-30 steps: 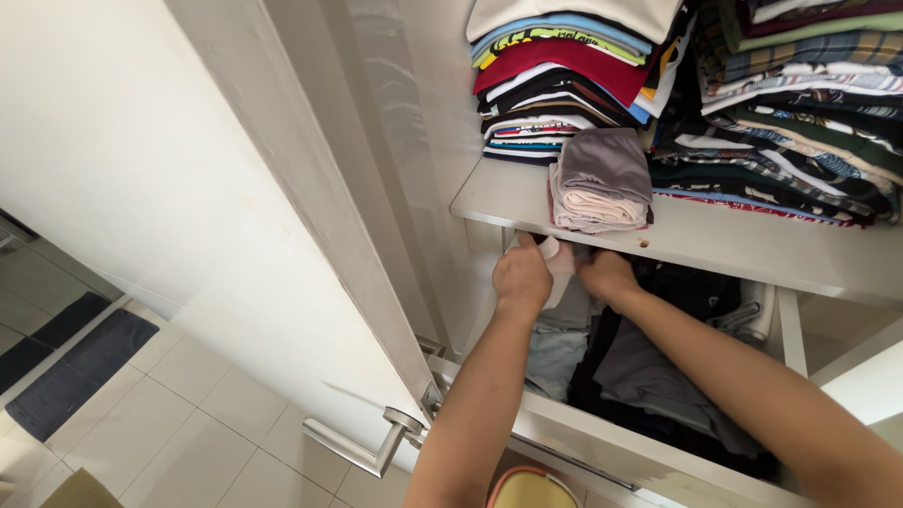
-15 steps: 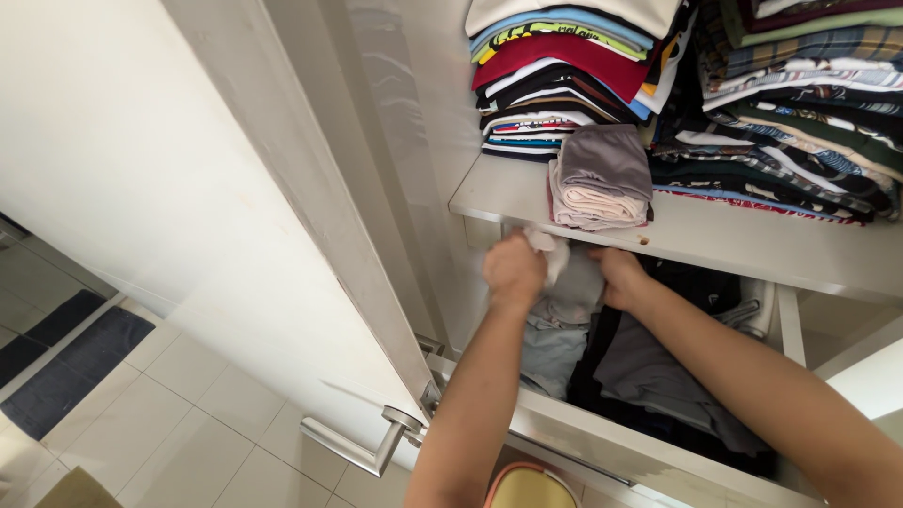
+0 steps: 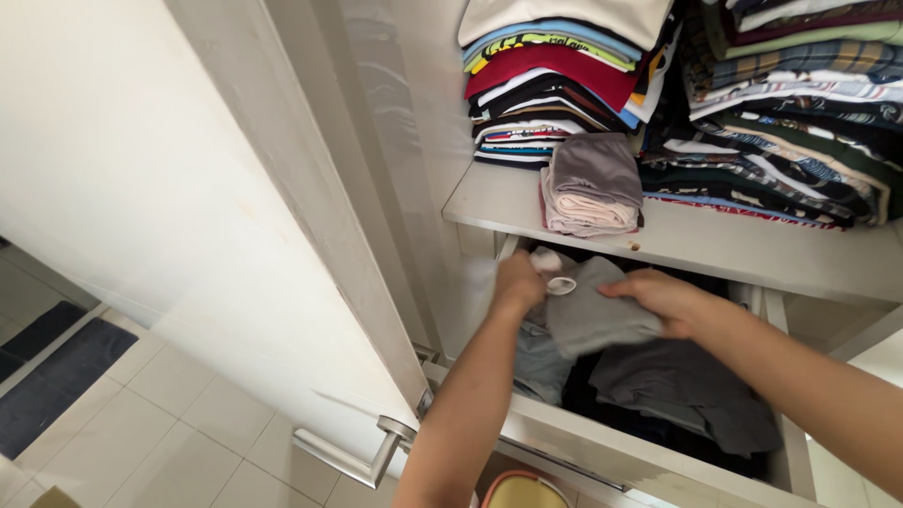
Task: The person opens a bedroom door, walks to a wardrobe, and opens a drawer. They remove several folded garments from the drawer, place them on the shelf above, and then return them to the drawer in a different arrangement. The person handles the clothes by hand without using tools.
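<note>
Reaching into the open drawer (image 3: 658, 450) below the shelf (image 3: 715, 246), your left hand (image 3: 518, 282) clenches a small white cloth (image 3: 549, 265) at the drawer's back left corner; your right hand (image 3: 664, 301) grips the folded grey garment (image 3: 593, 315), lying atop darker clothes.

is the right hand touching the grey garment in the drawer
Touching. The head view shows the right hand lying flat on the folded grey garment, fingers pressed onto its top edge with no gap, above the open drawer.
</note>
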